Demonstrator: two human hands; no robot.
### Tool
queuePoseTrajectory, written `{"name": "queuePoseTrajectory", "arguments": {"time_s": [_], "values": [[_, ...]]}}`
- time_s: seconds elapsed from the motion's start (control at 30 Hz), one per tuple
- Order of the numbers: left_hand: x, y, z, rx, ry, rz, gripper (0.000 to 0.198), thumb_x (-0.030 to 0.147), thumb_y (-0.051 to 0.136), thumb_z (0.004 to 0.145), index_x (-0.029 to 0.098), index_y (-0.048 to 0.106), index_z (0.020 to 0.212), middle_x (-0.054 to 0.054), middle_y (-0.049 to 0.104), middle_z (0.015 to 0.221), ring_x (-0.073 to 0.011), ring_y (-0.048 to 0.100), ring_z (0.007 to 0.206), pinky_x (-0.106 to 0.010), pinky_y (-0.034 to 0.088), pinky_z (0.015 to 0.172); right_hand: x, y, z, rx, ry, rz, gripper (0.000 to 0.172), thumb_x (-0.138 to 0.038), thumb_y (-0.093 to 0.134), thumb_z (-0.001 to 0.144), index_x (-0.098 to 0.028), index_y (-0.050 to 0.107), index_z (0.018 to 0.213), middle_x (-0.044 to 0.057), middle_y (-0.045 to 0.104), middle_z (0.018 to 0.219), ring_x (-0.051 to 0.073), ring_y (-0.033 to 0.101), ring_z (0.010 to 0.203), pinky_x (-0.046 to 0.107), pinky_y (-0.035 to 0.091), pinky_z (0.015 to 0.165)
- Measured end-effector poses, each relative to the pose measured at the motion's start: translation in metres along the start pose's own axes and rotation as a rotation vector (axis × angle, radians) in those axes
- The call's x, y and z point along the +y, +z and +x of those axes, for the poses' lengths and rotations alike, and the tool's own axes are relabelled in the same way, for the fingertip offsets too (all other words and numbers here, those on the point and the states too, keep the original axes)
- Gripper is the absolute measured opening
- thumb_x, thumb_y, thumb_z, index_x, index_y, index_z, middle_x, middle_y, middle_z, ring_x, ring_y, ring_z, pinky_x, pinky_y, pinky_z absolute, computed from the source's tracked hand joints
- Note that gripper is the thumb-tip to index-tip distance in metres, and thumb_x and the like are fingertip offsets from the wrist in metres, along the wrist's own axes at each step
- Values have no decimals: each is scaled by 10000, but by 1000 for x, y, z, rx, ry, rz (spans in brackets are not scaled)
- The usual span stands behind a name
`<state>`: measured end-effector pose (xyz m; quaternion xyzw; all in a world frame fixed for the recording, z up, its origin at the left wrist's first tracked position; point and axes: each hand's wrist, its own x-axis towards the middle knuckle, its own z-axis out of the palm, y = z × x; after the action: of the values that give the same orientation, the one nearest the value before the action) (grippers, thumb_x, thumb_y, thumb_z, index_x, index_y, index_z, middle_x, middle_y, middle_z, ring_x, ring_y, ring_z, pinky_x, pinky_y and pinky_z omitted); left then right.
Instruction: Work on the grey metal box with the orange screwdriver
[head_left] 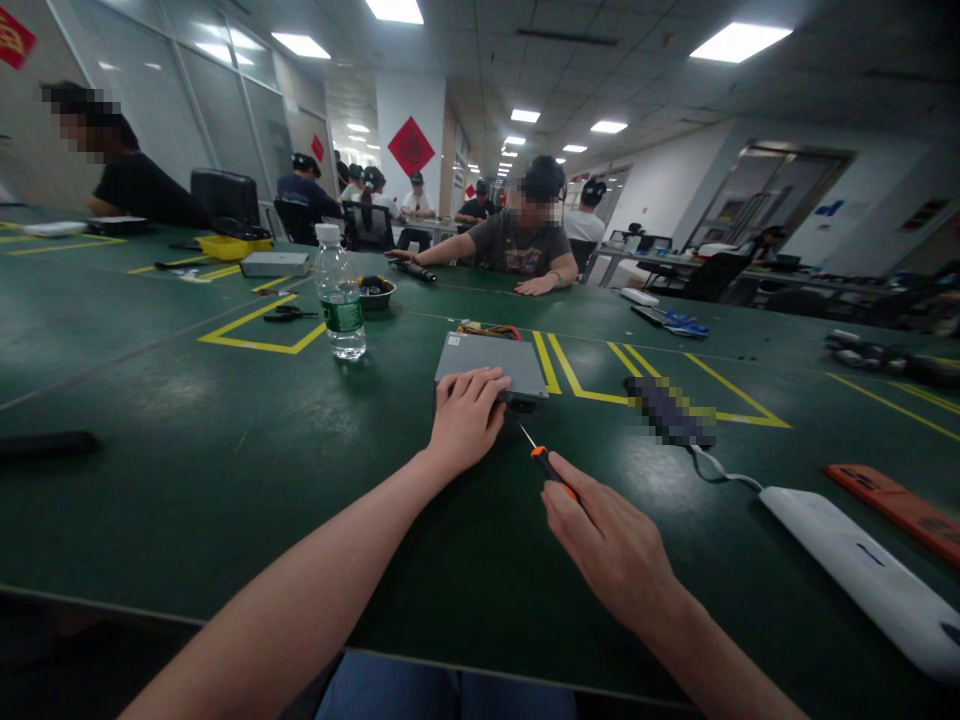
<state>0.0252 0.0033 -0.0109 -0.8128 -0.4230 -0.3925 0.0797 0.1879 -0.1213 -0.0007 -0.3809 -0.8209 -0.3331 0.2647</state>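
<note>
A grey metal power supply unit [491, 358], with coloured wires at its far side, lies on the green table before me. My left hand [469, 415] grips its near left part, fingers over the top and thumb down by the near face. In my right hand [607, 535] is a screwdriver [541, 458] with a black and orange handle, pinched between thumb and fingers. Its thin shaft points up and left at the near side of the unit, close to a dark socket. Whether the tip touches the unit I cannot tell.
A water bottle [341, 310] stands left of the unit, with a small bowl [376, 292] behind it. To the right lie a blurred-out dark device [670, 410], a white cabled slab [855, 565] and an orange case [896, 508]. Across the table sits a person [525, 240].
</note>
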Motion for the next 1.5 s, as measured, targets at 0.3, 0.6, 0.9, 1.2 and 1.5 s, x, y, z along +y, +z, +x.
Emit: {"name": "queuePoseTrajectory", "arguments": {"time_s": [0.3,0.6,0.9,1.2,1.5], "values": [[1,-1,0,3,1,2,288,226,466,871,266,514,1152,-4,539,1284,-197,433,1204,-398,270,992,-2,2,3,-13,16,-28,159,-66,461,869,-118,565,977,177,619,1076,173,636,842,283,518,746],[0,1,0,19,10,-4,289,228,473,867,262,512,1151,-7,552,1268,-199,443,1189,-400,268,982,-30,8,11,-91,-6,-97,241,-53,346,870,-142,569,894,202,607,1048,192,624,736,325,523,651],[0,0,0,19,14,-2,290,218,474,864,262,520,1147,-15,553,1264,-202,442,1191,-402,278,986,-23,3,7,16,59,-81,139,-137,485,893,-161,564,1004,180,601,1068,171,632,777,282,515,687],[-1,1,0,12,17,-4,289,228,474,868,257,509,1154,-12,548,1272,-197,437,1196,-403,266,990,-23,5,9,4,77,13,189,-109,406,877,-140,576,954,200,549,1087,237,603,941,340,522,733],[-1,-1,0,12,26,-12,290,222,477,865,250,505,1152,-14,544,1277,-197,429,1203,-402,262,989,-18,8,7,48,149,8,125,-170,450,895,-177,571,925,139,573,1011,190,607,865,295,530,681]]}}
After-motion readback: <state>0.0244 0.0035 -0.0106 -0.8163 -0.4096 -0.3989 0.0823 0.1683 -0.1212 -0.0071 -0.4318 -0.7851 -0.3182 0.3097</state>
